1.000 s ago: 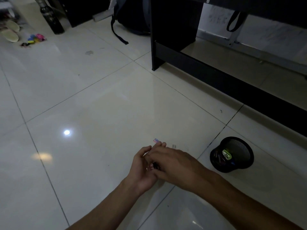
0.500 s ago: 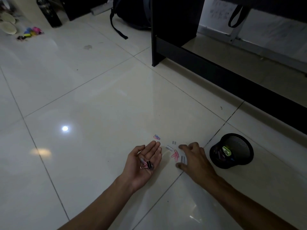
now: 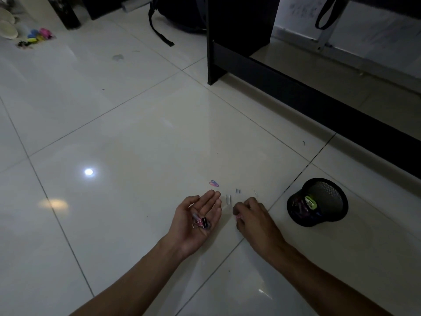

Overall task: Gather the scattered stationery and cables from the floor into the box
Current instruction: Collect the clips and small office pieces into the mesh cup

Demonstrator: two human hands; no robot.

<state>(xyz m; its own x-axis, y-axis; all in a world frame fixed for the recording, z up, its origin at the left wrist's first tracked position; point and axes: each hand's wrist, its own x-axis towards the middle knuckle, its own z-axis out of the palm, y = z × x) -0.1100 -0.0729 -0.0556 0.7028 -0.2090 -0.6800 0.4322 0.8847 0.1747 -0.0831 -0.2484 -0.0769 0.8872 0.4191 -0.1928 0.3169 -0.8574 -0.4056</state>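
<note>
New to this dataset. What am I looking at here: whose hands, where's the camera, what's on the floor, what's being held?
No machine here: a person works with bare hands, and the single camera sits on their head, looking forward and down at a tiled floor.

The left hand lies palm up with its fingers relaxed, serving as a tray: a black binder clip and a few small clips rest in it. The right hand is knuckles up, fingers curled; its grip pinches something small and pink, probably a paper clip.

On the floor just beyond the hands lie coloured paper clips and small strips of staples. To the right a black mesh cup lies tipped on its side with stationery inside. Dark furniture stands behind.
</note>
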